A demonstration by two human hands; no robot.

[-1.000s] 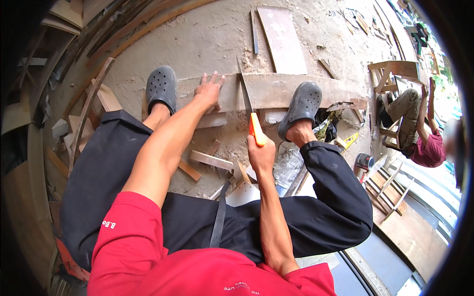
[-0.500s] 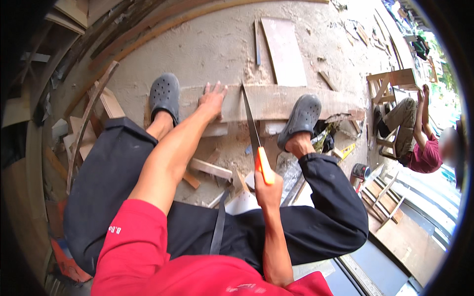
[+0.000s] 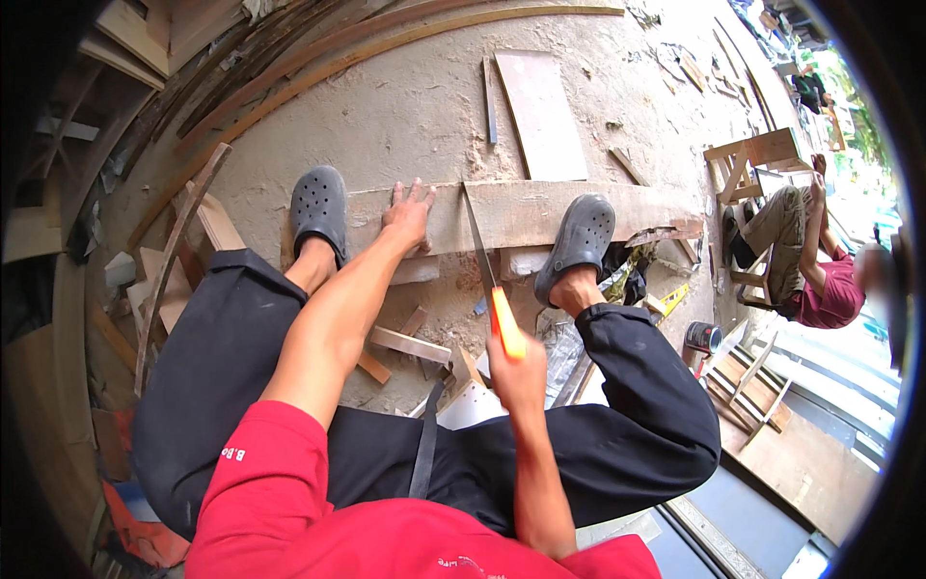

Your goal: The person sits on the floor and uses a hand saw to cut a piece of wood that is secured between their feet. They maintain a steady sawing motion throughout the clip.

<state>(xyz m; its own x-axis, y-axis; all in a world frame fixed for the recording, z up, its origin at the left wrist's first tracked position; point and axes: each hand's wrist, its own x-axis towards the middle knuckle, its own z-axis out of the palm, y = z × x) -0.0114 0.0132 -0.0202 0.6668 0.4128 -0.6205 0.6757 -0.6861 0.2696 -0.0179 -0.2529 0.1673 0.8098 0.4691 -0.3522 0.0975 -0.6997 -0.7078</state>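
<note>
A handsaw (image 3: pixel 479 236) with an orange and yellow handle is gripped in my right hand (image 3: pixel 518 374). Its dark blade crosses the front edge of a long wooden plank (image 3: pixel 521 209), the tip near the plank's far edge. The plank lies sideways, raised on wood blocks (image 3: pixel 529 261). My left hand (image 3: pixel 409 217) rests on top of it, fingers spread, left of the blade. Both of my feet, in grey clogs (image 3: pixel 318 205), are on the plank, one near its left end and one right of the saw.
Beyond the plank lie a pale board (image 3: pixel 542 114) and a narrow strip (image 3: pixel 490 101) among sawdust. Offcuts (image 3: pixel 412 344) are scattered between my legs. At the right are a can (image 3: pixel 703 337), a yellow tool (image 3: pixel 672 300) and a seated person (image 3: pixel 820 261) beside a wooden stool (image 3: pixel 757 151).
The saw and my right hand have shifted slightly left and down in the picture. My left hand stays on the plank. The whole view has tilted a little.
</note>
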